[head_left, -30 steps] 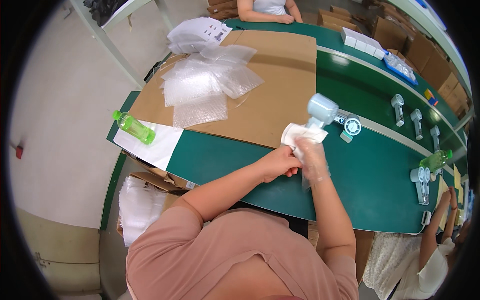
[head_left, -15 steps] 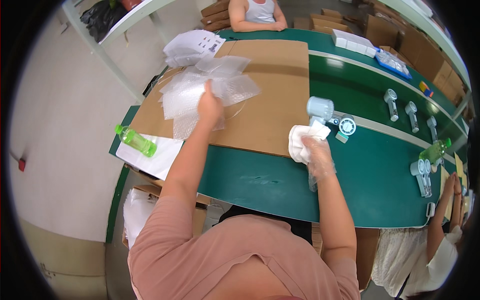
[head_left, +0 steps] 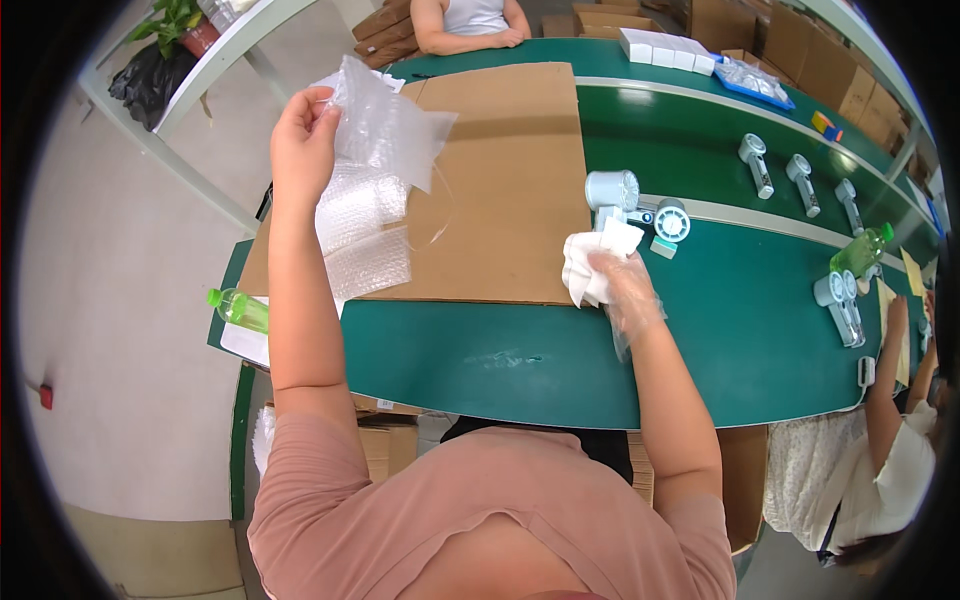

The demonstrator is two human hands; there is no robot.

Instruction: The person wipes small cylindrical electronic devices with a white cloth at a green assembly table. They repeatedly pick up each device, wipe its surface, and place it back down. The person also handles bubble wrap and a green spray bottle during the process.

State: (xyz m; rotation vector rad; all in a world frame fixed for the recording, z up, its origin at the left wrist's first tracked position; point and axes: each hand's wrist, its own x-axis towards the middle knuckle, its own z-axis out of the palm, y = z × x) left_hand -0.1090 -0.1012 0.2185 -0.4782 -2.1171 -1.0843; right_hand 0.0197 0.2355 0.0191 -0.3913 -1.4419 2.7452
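My left hand point(head_left: 303, 145) is raised over the far left of the cardboard sheet point(head_left: 500, 200), its fingers pinching a clear bubble wrap bag point(head_left: 385, 125). More bubble wrap bags point(head_left: 368, 262) lie spread on the cardboard below it. In a loose clear plastic glove, my right hand point(head_left: 622, 283) grips a folded white cloth point(head_left: 588, 265) by the cardboard's right edge. Just beyond the cloth is a pale blue handheld fan point(head_left: 612, 188). A second round fan head point(head_left: 671, 222) lies beside it, with a small green and white block point(head_left: 663, 247) close by.
Several handheld fans point(head_left: 757, 165) stand along the green table point(head_left: 500, 350). Green bottles sit at the left point(head_left: 243, 312) and right point(head_left: 860, 250). White boxes point(head_left: 665, 50) and a blue tray point(head_left: 755, 83) are at the back. One person sits opposite; another works at the right.
My left hand has moved up and left, lifting a bubble wrap bag off the pile. My right hand keeps the cloth in nearly the same place. The whole view has shifted slightly.
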